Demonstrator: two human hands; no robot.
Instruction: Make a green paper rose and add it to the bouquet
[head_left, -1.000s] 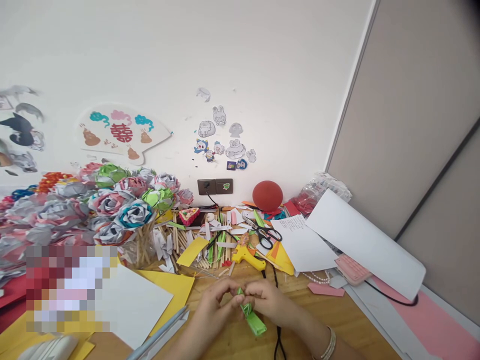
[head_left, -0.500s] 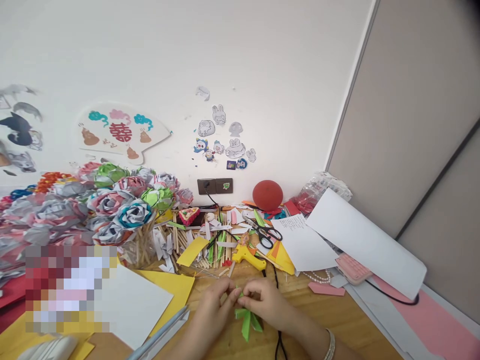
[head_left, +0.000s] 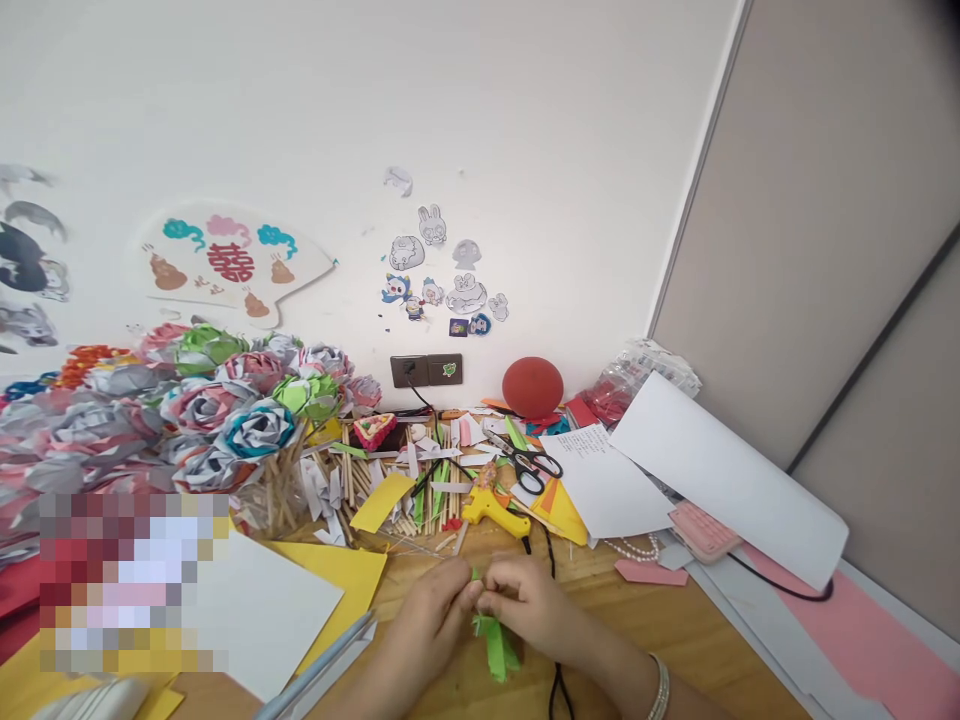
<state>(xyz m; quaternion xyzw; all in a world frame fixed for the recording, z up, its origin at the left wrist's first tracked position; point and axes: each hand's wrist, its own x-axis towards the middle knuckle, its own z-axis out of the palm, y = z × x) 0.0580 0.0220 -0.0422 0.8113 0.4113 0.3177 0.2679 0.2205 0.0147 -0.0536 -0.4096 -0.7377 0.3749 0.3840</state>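
Observation:
Between my two hands is a piece of folded green paper (head_left: 496,650), its strips hanging down below the fingers. My left hand (head_left: 442,605) pinches its upper part from the left. From the right, my right hand (head_left: 521,600) pinches the same part, with the fingertips of both hands nearly touching. A small green tip shows above the fingers; the rest of the gripped part is hidden. Just beyond the hands lies a yellow glue gun (head_left: 495,513), its black cord running past my right wrist.
Black-handled scissors (head_left: 531,470) lie among paper scraps and wooden sticks at the back. Many paper flowers (head_left: 259,430) crowd the left. A white sheet (head_left: 262,610) lies at front left beside a grey-blue rod (head_left: 322,665). A red ball (head_left: 532,387) sits by the wall; a pink calculator-like object (head_left: 705,530) is right.
The green paper's hanging strips have turned and drawn closer together. Both hands keep their pinch in nearly the same place. The view has shifted slightly.

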